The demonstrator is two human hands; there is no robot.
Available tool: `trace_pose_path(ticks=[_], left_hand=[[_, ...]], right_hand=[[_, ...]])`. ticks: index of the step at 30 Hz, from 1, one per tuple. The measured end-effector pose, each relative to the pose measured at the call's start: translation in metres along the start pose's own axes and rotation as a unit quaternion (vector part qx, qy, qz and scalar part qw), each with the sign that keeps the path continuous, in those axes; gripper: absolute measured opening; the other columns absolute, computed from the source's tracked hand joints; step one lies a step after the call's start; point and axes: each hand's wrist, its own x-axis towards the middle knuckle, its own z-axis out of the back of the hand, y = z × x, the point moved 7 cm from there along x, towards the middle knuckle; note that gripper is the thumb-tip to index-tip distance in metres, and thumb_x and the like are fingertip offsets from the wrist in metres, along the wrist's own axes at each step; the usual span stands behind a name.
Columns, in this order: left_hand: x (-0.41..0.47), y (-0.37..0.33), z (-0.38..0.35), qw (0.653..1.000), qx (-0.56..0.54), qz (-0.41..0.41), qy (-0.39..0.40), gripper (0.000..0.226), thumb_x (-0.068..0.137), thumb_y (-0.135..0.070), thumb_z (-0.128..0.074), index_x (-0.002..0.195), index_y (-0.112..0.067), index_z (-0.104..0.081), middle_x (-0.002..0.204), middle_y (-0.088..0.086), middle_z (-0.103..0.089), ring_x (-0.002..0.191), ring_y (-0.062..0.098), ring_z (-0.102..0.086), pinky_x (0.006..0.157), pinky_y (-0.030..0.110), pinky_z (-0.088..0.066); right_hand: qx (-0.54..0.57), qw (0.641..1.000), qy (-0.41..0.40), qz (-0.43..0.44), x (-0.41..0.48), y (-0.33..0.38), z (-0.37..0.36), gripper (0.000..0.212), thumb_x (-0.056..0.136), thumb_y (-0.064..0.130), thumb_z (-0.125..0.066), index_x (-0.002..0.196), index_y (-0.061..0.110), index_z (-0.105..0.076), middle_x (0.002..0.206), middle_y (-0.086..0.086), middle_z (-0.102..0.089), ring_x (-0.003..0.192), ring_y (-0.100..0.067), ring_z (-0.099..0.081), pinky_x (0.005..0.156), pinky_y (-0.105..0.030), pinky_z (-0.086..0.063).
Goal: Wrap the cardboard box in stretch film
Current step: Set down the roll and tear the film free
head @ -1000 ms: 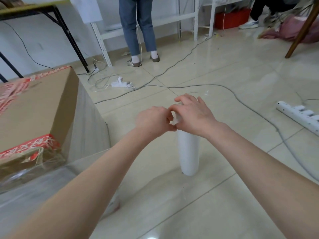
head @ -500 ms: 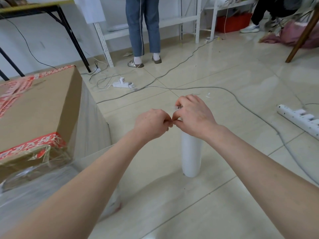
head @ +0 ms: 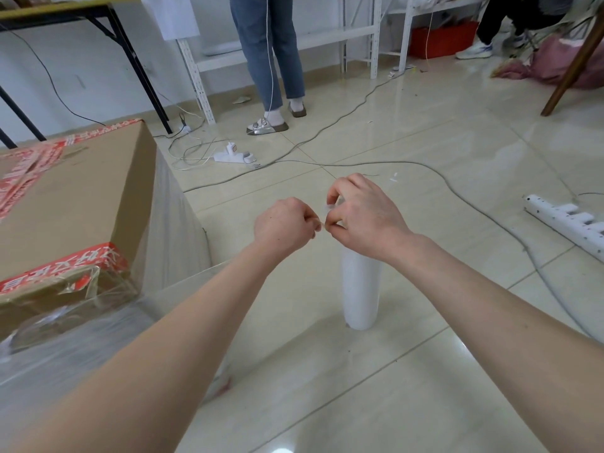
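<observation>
Clear stretch film [head: 170,207] already clings to the side of the cardboard box [head: 75,204] at my left. The roll [head: 361,289] stands upright on the floor [head: 457,158], just under my right wrist. I judge I am parting the film from the roll. My left hand [head: 284,223] and right hand [head: 362,217] meet fingertip to fingertip above its top, each pinching a sliver of film. Next comes a sharp pull apart to tear it, then smoothing the loose tail onto the box. A second ago my right fingers lay draped over the roll's top; now they are curled into a pinch. Box and roll have not moved.
</observation>
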Motion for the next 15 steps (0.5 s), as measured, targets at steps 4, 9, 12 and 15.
trace_pose_path(ticks=[4,9,12,15], left_hand=[[0.0018,0.0044,-0.0021,1.000,-0.018,0.021,-0.006,0.023,0.087,-0.019,-0.052,0.075,-0.029,-0.069,0.079,-0.010,-0.071,0.074,0.012,-0.061,0.060,0.023,-0.040],[0.0053,0.0062,-0.0035,0.999,-0.045,0.003,0.004,0.020,0.087,-0.021,-0.055,0.075,-0.029,-0.070,0.075,-0.011,-0.070,0.069,0.012,-0.060,0.059,0.024,-0.044],[0.0062,0.0074,-0.0066,0.993,-0.090,-0.035,0.064,0.014,0.085,-0.020,-0.061,0.093,-0.023,-0.072,0.077,-0.011,-0.069,0.069,0.009,-0.059,0.059,0.023,-0.047],[0.0035,0.0071,-0.0095,0.983,-0.109,-0.048,0.139,0.044,0.082,-0.012,-0.062,0.125,-0.018,-0.059,0.107,-0.005,-0.067,0.099,0.011,-0.061,0.082,0.028,-0.053]], right_hand=[[0.011,1.000,0.008,0.003,-0.0008,-0.0004,-0.0007,0.020,0.086,0.024,-0.060,0.076,0.018,-0.076,0.105,0.002,-0.054,0.110,-0.024,-0.043,0.088,-0.031,-0.039],[0.023,1.000,-0.008,-0.017,-0.0039,-0.0040,-0.0022,0.018,0.086,0.021,-0.061,0.075,0.017,-0.074,0.103,0.001,-0.055,0.107,-0.023,-0.045,0.078,-0.028,-0.035],[0.021,0.999,-0.014,-0.030,-0.0063,-0.0039,-0.0007,0.015,0.085,0.023,-0.062,0.079,0.017,-0.074,0.106,0.001,-0.055,0.108,-0.024,-0.044,0.080,-0.032,-0.041],[0.012,0.999,0.010,-0.048,-0.0055,-0.0044,0.0008,0.015,0.086,0.033,-0.064,0.089,0.021,-0.073,0.114,0.003,-0.049,0.115,-0.019,-0.039,0.085,-0.028,-0.036]])
